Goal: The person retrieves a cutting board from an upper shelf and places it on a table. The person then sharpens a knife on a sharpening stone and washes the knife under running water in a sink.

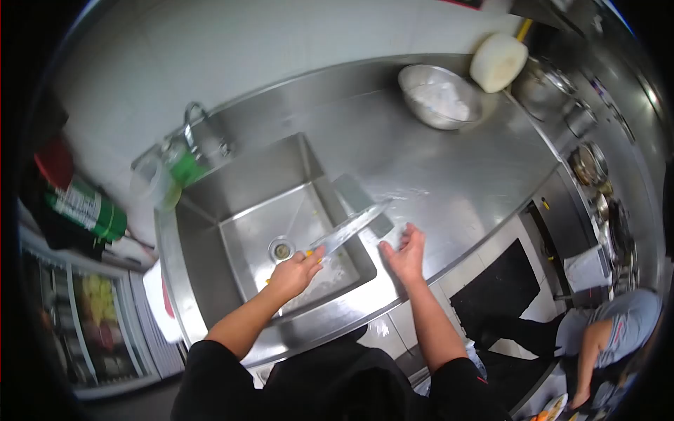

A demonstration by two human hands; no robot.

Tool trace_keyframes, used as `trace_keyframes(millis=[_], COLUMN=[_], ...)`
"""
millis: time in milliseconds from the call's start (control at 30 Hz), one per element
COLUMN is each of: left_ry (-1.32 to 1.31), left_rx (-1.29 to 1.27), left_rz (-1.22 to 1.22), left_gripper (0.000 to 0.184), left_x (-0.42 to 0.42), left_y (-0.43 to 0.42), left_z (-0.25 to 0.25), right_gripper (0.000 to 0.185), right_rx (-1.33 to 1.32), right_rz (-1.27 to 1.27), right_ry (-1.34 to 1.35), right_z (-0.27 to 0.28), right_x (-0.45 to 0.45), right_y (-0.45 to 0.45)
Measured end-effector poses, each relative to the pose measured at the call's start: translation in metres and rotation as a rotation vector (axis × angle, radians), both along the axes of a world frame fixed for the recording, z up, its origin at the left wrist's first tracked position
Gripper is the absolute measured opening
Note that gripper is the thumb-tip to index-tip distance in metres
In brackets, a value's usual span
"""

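Note:
My left hand is closed round the yellow handle of a knife above the front right part of the sink. The wet-looking blade of the knife points up and to the right, past the sink's rim. Behind it, a grey-green flat rectangular piece lies at the sink's right edge; the blade crosses over it, and I cannot tell if they touch. My right hand is just right of the blade tip, over the counter edge, fingers apart and holding nothing.
A metal bowl with white contents stands at the back of the steel counter. Beside the faucet are a green bottle and a clear container. At lower right, another person reaches toward food.

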State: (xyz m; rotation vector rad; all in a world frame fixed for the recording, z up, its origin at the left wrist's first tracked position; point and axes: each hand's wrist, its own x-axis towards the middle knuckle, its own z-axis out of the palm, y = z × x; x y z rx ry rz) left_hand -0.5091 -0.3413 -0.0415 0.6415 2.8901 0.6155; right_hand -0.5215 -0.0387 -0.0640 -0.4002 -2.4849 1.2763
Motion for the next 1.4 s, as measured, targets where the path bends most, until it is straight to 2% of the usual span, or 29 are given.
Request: trace_keyframes(millis=[33, 133, 200, 300, 400, 500, 533, 633, 733, 933, 1033, 1133, 1200, 1233, 1267, 1333, 1400], left_ry=[-0.004, -0.086, -0.128, -0.183, -0.235, -0.185, -0.186, -0.205, -0.229, -0.334, -0.31, -0.346, -0.387, -0.393, -0.398, -0.404, -0.401], left_rx=[0.016, -0.044, -0.044, 0.046, 0.168, 0.245, 0.265, 0.317, 0.366, 0.349, 0.347, 0.299, 0.236, 0.187, 0.142, 0.053, -0.056], left_rz=[0.01, 0.196, 0.342, 0.504, 0.616, 0.615, 0.615, 0.61, 0.608, 0.605, 0.607, 0.618, 0.625, 0.609, 0.593, 0.525, 0.429], left_gripper=[0.045, 0.044, 0.045, 0.044, 0.044, 0.043, 0.043, 0.042, 0.042, 0.046, 0.044, 0.043, 0.042, 0.041, 0.041, 0.038, 0.034], left_x=[0.023, 0.075, 0.1, 0.12, 0.129, 0.127, 0.123, 0.122, 0.124, 0.122, 0.115, 0.098, 0.078, 0.065, 0.049, 0.01, -0.037], left_y=[-0.025, -0.089, -0.127, -0.153, -0.162, -0.166, -0.167, -0.169, -0.175, -0.189, -0.193, -0.196, -0.2, -0.202, -0.204, -0.207, -0.207], left_z=[0.003, 0.023, 0.005, -0.003, -0.01, -0.02, -0.019, -0.008, -0.009, -0.007, -0.01, -0.002, 0.002, 0.001, -0.004, -0.011, -0.012], right_gripper=[0.091, 0.092, 0.089, 0.083, 0.073, 0.076, 0.072, 0.068, 0.063, 0.067, 0.07, 0.072, 0.073, 0.071, 0.071, 0.073, 0.067], right_rx=[0.234, 0.424, 0.558, 0.484, 0.287, 0.519, 0.646, 0.786, 0.987, 1.082, 1.116, 0.911, 0.745, 0.637, 0.399, 0.561, 0.804], right_rz=[0.069, 0.224, 0.321, 0.397, 0.45, 0.426, 0.472, 0.676, 0.737, 0.733, 0.712, 0.478, 0.76, 0.794, 0.879, 0.996, 1.017], right_ry=[0.052, 0.004, -0.085, -0.29, -0.562, -0.405, -0.258, -0.153, -0.067, -0.051, 0.051, 0.094, 0.384, 0.35, 0.391, 0.419, 0.411], right_z=[-0.012, 0.006, 0.007, 0.019, 0.054, 0.045, 0.04, 0.051, 0.062, 0.052, 0.039, 0.021, 0.016, 0.016, 0.04, 0.012, 0.014], right_x=[-0.005, -0.034, -0.062, -0.108, -0.148, -0.193, -0.208, -0.254, -0.289, -0.349, -0.364, -0.361, -0.346, -0.327, -0.29, -0.275, -0.27], right_y=[0.006, -0.008, -0.018, -0.024, -0.058, -0.106, -0.124, -0.172, -0.218, -0.25, -0.259, -0.287, -0.312, -0.334, -0.359, -0.388, -0.395])
